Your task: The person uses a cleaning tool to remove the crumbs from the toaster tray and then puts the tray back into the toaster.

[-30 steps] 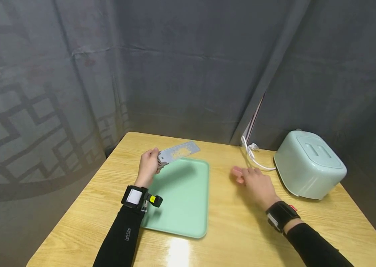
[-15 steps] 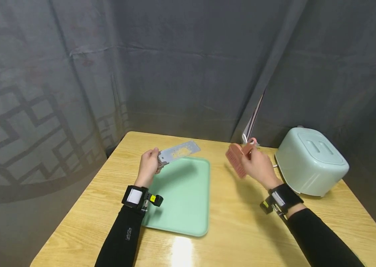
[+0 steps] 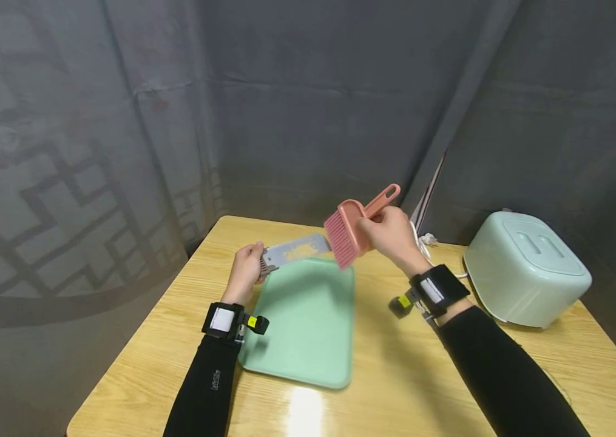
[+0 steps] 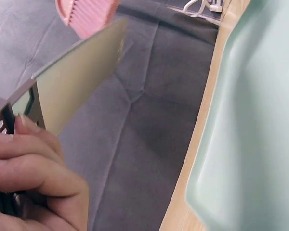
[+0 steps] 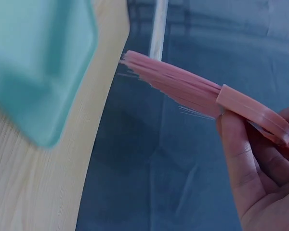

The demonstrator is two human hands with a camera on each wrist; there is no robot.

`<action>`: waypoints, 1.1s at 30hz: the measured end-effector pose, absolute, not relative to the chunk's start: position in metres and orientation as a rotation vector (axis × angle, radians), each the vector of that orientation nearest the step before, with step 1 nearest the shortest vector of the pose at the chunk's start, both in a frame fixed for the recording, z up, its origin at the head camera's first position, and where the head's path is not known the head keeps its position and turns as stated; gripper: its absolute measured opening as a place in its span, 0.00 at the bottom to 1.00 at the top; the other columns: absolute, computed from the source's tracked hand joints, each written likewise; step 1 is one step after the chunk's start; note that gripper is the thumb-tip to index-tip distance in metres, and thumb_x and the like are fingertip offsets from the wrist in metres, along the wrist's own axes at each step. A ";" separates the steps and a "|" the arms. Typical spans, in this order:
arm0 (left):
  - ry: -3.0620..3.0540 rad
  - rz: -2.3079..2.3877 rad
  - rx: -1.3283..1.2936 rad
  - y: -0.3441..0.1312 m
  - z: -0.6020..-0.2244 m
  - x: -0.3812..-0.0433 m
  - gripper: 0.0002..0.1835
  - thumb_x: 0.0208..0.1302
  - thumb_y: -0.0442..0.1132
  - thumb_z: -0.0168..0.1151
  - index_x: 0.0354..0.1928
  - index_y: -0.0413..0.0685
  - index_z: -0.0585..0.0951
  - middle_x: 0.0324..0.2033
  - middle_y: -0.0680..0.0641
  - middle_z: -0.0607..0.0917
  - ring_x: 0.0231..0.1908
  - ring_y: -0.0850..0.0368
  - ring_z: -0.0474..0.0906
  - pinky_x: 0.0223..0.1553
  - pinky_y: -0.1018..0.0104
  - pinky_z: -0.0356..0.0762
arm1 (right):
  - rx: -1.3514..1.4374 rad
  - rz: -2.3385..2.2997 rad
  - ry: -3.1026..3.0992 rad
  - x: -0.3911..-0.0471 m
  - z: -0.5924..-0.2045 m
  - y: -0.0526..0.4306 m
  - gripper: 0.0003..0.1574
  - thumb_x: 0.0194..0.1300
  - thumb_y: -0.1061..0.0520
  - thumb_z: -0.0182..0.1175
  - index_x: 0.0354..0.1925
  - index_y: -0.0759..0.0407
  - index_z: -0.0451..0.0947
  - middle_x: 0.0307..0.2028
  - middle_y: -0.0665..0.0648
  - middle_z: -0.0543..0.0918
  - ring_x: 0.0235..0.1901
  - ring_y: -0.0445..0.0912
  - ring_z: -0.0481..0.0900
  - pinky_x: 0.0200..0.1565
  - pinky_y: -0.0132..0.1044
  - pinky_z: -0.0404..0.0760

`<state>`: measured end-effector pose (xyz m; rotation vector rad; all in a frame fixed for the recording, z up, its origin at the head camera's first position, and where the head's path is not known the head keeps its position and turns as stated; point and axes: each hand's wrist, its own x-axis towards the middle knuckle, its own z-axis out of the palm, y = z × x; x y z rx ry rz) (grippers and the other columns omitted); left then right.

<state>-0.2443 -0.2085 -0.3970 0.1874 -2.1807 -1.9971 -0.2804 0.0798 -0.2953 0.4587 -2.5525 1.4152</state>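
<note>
My left hand [image 3: 244,273] grips the end of a flat metal crumb tray [image 3: 280,258], with pale crumbs [image 3: 301,250] scattered on its far half. In the left wrist view, fingers curl round the slotted end and the underside of the crumb tray [image 4: 79,79] shows. My right hand [image 3: 392,233] holds a pink hand brush [image 3: 359,224] by its body, handle pointing up and right. Its pink bristles [image 5: 176,84] point left, close to the crumb tray's far end. Below the crumb tray lies a mint-green serving tray [image 3: 308,328] on the table.
A mint-green toaster [image 3: 528,267] stands at the right of the wooden table [image 3: 138,370]. Its white cord [image 3: 422,243] lies beside it, near the back edge. Grey curtains [image 3: 313,121] hang close behind the table.
My right hand has lifted the brush off the table's right side and carried it left, up beside the crumb tray. My left hand keeps the crumb tray almost still.
</note>
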 end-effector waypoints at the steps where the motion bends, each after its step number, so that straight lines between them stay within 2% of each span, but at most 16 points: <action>1: -2.191 -2.001 0.179 -0.208 -0.393 -0.241 0.22 0.74 0.51 0.38 0.47 0.39 0.73 0.27 0.44 0.75 0.16 0.60 0.64 0.15 0.71 0.60 | 0.465 1.434 -2.542 -0.280 -0.293 0.074 0.14 0.60 0.52 0.55 0.39 0.59 0.79 0.30 0.62 0.84 0.23 0.47 0.80 0.21 0.39 0.79; 6: -2.214 -2.016 0.167 -0.215 -0.393 -0.243 0.23 0.74 0.50 0.38 0.46 0.36 0.73 0.26 0.44 0.74 0.17 0.60 0.65 0.15 0.71 0.60 | 0.497 1.512 -2.500 -0.277 -0.287 0.046 0.12 0.59 0.52 0.55 0.36 0.58 0.79 0.26 0.60 0.84 0.21 0.48 0.80 0.19 0.37 0.78; 11: -2.229 -2.013 0.170 -0.220 -0.401 -0.250 0.22 0.73 0.52 0.39 0.44 0.38 0.73 0.25 0.44 0.74 0.17 0.59 0.66 0.14 0.72 0.60 | 0.517 1.540 -2.504 -0.276 -0.286 0.017 0.11 0.58 0.52 0.55 0.32 0.56 0.80 0.23 0.59 0.83 0.19 0.48 0.79 0.19 0.39 0.78; 18: -2.254 -2.011 0.129 -0.223 -0.404 -0.251 0.21 0.74 0.50 0.38 0.38 0.38 0.72 0.23 0.47 0.72 0.17 0.59 0.66 0.15 0.71 0.60 | 0.555 1.536 -2.561 -0.273 -0.294 -0.014 0.10 0.57 0.53 0.55 0.32 0.57 0.80 0.24 0.58 0.83 0.19 0.46 0.79 0.21 0.38 0.79; 33: -2.280 -1.995 0.088 -0.223 -0.406 -0.253 0.20 0.73 0.50 0.40 0.34 0.41 0.72 0.20 0.49 0.72 0.15 0.60 0.63 0.13 0.71 0.58 | 0.455 1.517 -2.581 -0.277 -0.315 -0.028 0.09 0.55 0.54 0.56 0.29 0.58 0.79 0.24 0.58 0.83 0.19 0.45 0.77 0.19 0.34 0.76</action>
